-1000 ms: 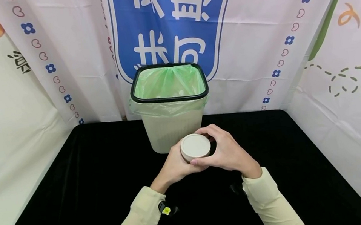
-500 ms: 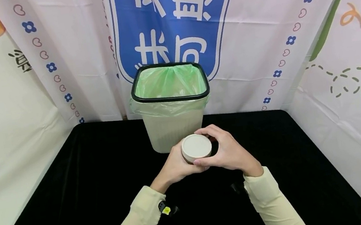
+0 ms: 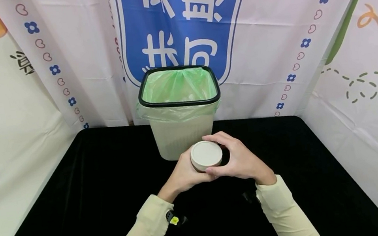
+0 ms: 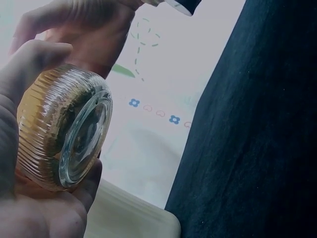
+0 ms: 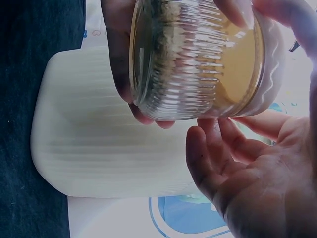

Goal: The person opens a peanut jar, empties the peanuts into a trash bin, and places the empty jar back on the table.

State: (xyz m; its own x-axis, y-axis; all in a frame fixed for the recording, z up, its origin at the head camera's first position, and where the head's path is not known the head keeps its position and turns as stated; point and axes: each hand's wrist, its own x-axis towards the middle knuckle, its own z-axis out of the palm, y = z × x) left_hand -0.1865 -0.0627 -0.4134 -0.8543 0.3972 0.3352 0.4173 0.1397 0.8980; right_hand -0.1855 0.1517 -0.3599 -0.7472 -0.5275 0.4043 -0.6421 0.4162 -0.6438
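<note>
A ribbed clear glass jar (image 4: 47, 134) with a pale round lid (image 3: 206, 153) is held up in front of the bin. My left hand (image 3: 183, 173) grips the jar's body from the left, thumb on the near side. With thumb and fingers, my right hand (image 3: 240, 158) holds the lid around its edge. In the right wrist view, something pale and crumbly shows inside the jar near its base, and the upper part looks amber. From above, the two hands and the lid hide most of the glass.
Just behind the hands stands a cream bin (image 3: 182, 135) with a black rim (image 3: 180, 104) and a green bag liner (image 3: 177, 85). It rests on a black cloth-covered table (image 3: 110, 176). Printed curtains (image 3: 272, 43) rise behind and at both sides.
Around the lid, my right thumb has slid a little to the right and the fingertips a little to the left. My left hand and the jar stay nearly in place.
</note>
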